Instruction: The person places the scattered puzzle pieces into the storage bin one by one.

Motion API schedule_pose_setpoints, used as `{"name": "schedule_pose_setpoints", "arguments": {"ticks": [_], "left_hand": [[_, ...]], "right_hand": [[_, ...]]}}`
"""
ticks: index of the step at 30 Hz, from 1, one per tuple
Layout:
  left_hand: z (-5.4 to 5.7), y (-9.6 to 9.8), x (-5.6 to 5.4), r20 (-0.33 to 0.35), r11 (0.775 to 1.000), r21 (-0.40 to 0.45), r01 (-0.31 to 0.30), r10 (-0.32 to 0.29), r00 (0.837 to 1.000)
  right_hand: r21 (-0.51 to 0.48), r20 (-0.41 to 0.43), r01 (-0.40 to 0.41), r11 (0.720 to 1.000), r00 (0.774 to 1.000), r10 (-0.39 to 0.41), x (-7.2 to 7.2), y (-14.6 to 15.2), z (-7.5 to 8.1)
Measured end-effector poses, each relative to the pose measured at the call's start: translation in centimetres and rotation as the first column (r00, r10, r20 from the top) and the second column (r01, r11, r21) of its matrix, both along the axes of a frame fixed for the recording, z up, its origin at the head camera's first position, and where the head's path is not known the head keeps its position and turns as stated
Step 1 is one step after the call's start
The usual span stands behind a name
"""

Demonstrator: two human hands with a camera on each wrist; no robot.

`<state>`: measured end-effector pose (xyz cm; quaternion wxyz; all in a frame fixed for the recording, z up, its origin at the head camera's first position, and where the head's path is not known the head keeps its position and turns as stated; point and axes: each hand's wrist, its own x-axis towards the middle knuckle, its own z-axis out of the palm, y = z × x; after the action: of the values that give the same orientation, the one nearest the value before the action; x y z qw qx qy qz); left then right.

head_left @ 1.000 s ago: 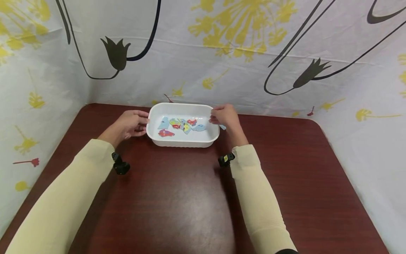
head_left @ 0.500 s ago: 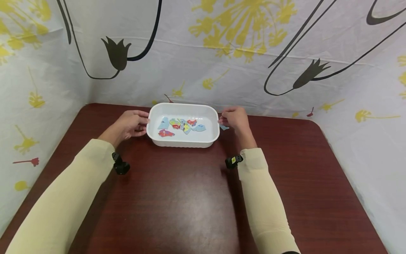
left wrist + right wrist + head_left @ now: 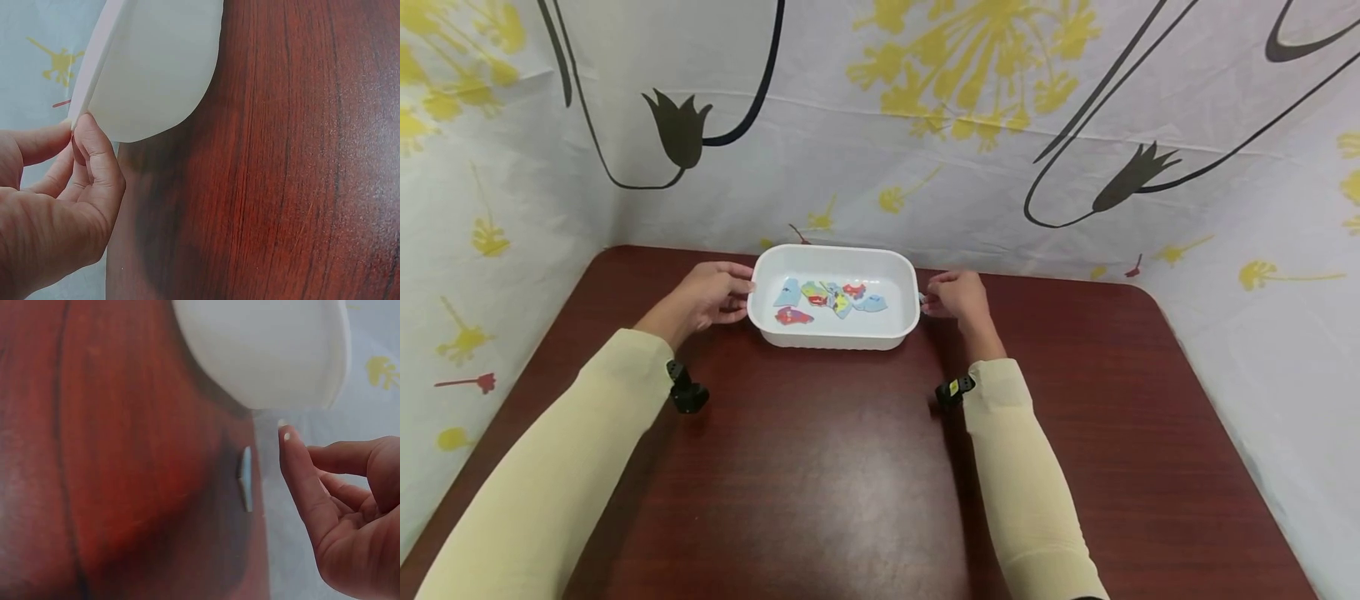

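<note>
A white plastic tray [image 3: 832, 340] stands at the far side of the table, with several colourful flat cut-out pieces, perhaps puzzle pieces, inside. Among them are a light blue piece [image 3: 787, 292] and a red-purple piece [image 3: 793, 316]. My left hand [image 3: 709, 296] pinches the tray's left rim between thumb and fingers; the left wrist view shows this grip closely. Just off the tray's right end is my right hand [image 3: 958, 296], its fingers loosely bent and holding nothing. Beside it, a light blue flat piece [image 3: 246, 479] lies on the table, apart from the fingertips.
The dark red-brown wooden table [image 3: 820, 450] reaches back to a white cloth [image 3: 820, 125] printed with yellow and dark flowers. This cloth also hangs along both sides. The tray's back edge is close to it.
My right hand has come away from the tray's right rim, moved right, then lowered toward the light blue piece on the table. The left hand and the tray have stayed in place.
</note>
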<state>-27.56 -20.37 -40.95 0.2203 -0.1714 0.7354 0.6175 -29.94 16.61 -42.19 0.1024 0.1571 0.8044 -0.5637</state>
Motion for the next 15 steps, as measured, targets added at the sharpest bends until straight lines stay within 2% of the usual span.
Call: {"name": "schedule_pose_setpoints", "arguments": {"ticks": [9,15], "left_hand": [[-0.1,0.0,0.0,-0.004,1.0,-0.005,0.006,-0.006,1.0],[-0.1,-0.1,0.1,-0.006,1.0,-0.005,0.005,-0.006,1.0]], "right_hand": [[-0.022,0.073,0.013,1.0,0.997,-0.012,0.0,0.1,-1.9],[0.035,0.042,0.01,0.999,0.999,-0.012,0.1,-0.2,-2.5]]}}
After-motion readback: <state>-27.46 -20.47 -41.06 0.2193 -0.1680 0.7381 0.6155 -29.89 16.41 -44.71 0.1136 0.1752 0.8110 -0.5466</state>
